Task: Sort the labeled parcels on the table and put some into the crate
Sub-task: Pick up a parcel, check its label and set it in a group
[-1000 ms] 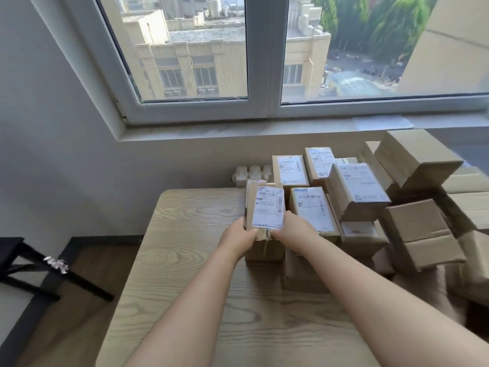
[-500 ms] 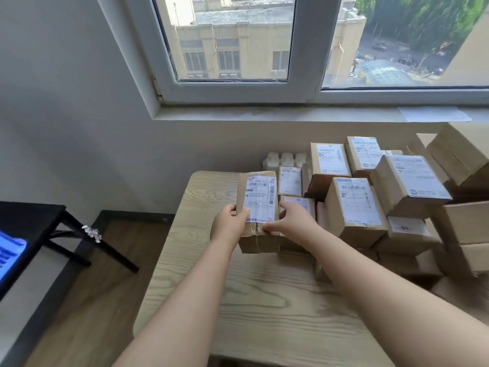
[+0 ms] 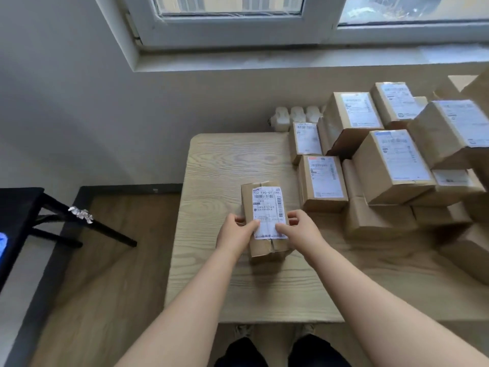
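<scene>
Head-worn view, steeply down over table [image 3: 225, 165], close

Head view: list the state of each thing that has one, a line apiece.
held parcel, taped shut, label up, gripped at both sides
left hand, grips the parcel's left edge
right hand, grips the parcel's right edge
stacked parcels, sealed, piled at right of the table
window, shut

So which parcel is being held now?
The lone parcel gripped between the left hand and right hand; the other parcels sit stacked on the table, rightward.
</scene>
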`<state>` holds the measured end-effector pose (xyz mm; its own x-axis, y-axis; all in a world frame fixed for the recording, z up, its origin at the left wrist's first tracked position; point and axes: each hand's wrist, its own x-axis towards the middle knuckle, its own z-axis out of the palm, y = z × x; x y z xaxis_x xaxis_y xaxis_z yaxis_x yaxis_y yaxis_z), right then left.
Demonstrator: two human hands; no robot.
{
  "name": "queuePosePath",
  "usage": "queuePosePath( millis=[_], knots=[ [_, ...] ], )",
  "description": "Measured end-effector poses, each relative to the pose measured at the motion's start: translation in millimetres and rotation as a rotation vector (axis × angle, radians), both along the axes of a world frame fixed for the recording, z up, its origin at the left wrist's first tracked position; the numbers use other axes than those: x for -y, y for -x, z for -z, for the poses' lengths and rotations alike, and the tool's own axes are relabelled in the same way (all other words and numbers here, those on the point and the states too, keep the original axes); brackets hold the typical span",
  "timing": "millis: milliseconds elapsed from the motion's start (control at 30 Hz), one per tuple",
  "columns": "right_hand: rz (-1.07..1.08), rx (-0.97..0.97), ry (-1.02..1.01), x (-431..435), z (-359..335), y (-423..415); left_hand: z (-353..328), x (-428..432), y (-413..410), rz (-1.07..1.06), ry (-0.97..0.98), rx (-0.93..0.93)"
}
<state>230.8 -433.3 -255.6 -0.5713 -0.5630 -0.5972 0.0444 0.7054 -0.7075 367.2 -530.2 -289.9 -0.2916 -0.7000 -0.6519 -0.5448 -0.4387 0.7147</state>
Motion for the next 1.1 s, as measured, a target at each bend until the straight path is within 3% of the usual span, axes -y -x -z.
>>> queuePosePath(
  millis=[200,367,667,867,1100],
  knots=[
    [0.05,0.069,0.032,2,5,4,-3,-7,14,-0.041,0.042,-0.026],
    [-0.027,0.142,0.049,8,14,4,0,-4,15,-0.013,-0.034,-0.121],
    [-0.118,0.1,0.036,11,14,10,10,3,17,0.048,-0.026,-0.085],
    [-0.014,0.265,0.073,7,5,10,-6,4,15,0.038,-0.075,-0.126],
    [0.046,0.173,0.157,3,-19,29,-50,20,-7,-0.098,-0.212,-0.365]
  ],
)
